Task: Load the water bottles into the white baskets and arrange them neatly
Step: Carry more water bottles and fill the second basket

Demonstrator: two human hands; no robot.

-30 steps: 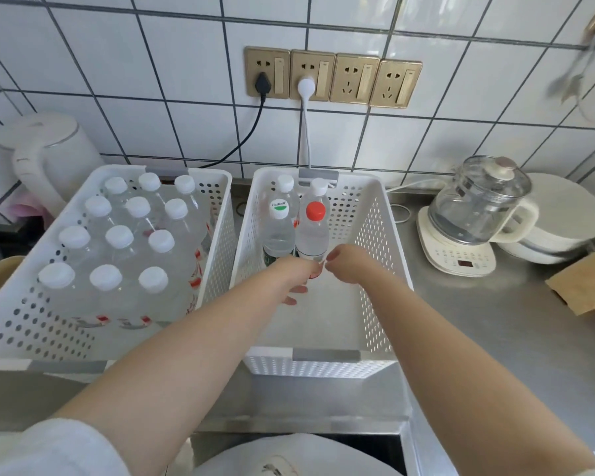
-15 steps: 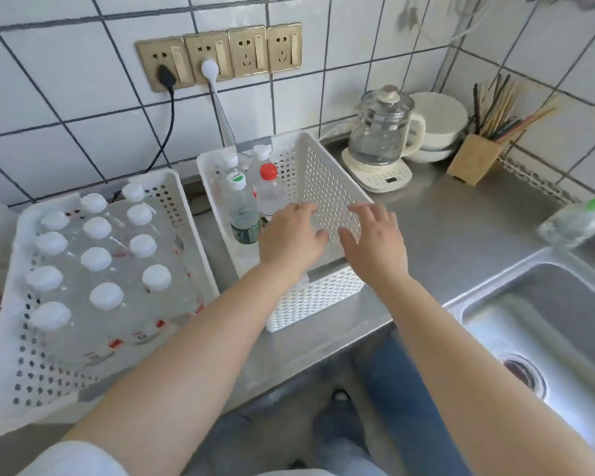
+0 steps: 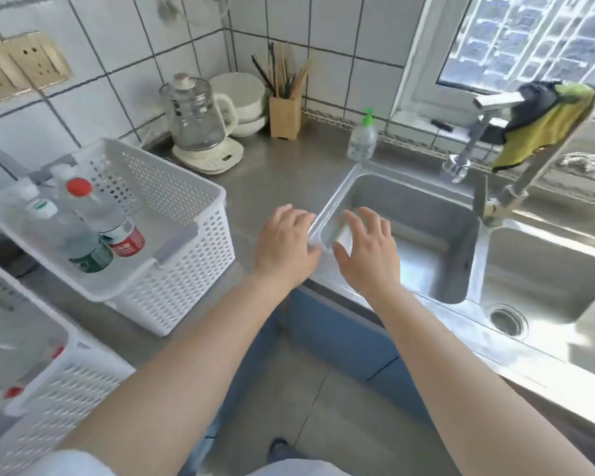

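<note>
**Both hands empty at the sink's corner**

The left hand (image 3: 284, 247) and right hand (image 3: 366, 250) were held at mid-frame with fingers loosely spread, nothing gripped. The white basket (image 3: 186, 269) was seen at centre left on the tabletop (image 3: 282, 166), with the red-capped bottle (image 3: 98, 214) and green-labelled bottle (image 3: 66, 235) inside. A second basket (image 3: 66, 383) was cut off at lower left. Behind were a glass kettle (image 3: 196, 121), chopstick holder (image 3: 284, 115) and soap bottle (image 3: 362, 139); the sink (image 3: 419, 214) lay right.

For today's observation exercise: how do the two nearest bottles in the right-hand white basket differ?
The red-capped bottle has a red cap and red label; the green-labelled bottle has a white cap marked green and a dark green label. The red-capped bottle stands nearer the basket middle, the green-labelled one nearer its left wall. Both are clear and upright.
</note>
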